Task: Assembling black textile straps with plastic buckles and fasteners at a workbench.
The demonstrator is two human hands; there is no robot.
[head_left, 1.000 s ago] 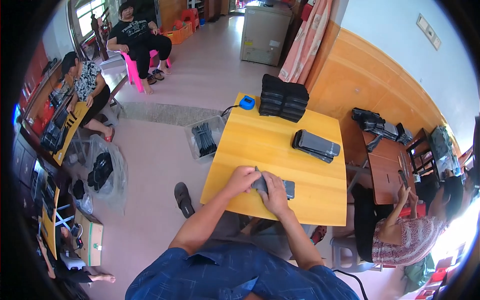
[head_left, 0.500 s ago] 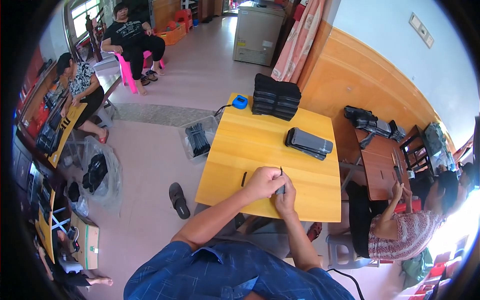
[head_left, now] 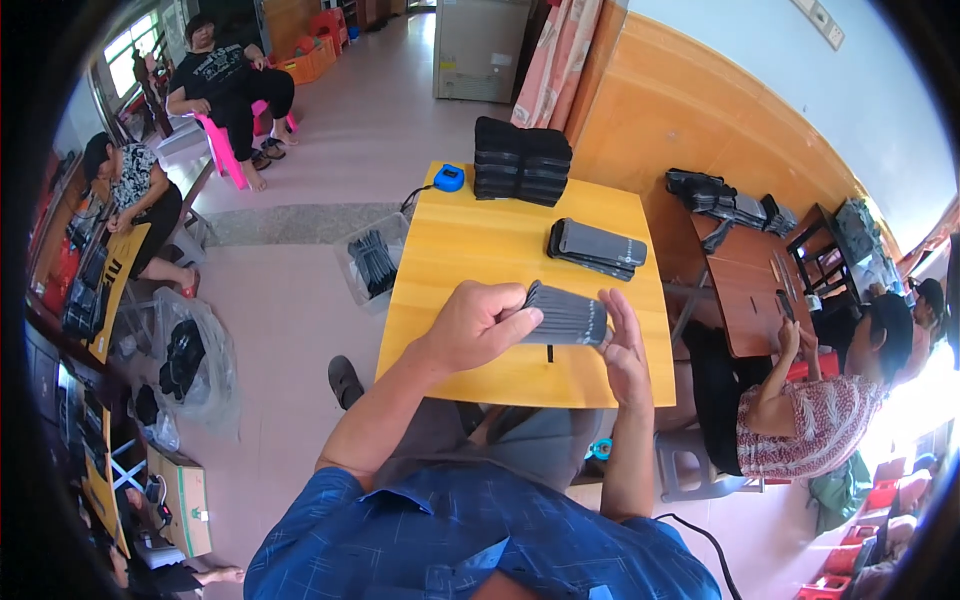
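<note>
At frame centre, the left hand (head_left: 475, 325) has its grip closed around a grey folded bundle (head_left: 566, 318) held above the yellow counter (head_left: 470, 245). The right hand (head_left: 622, 348) presses flat and open against the bundle's right end, clasping nothing.

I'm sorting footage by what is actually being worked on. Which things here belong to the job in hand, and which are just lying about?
In hand:
- dark sock bundle, gripped by the left hand, steadied by the right hand
- flat sock pile
- tall sock stack
- yellow table

Lying about:
- blue tape measure
- plastic bin on the floor
- black shoe
</note>
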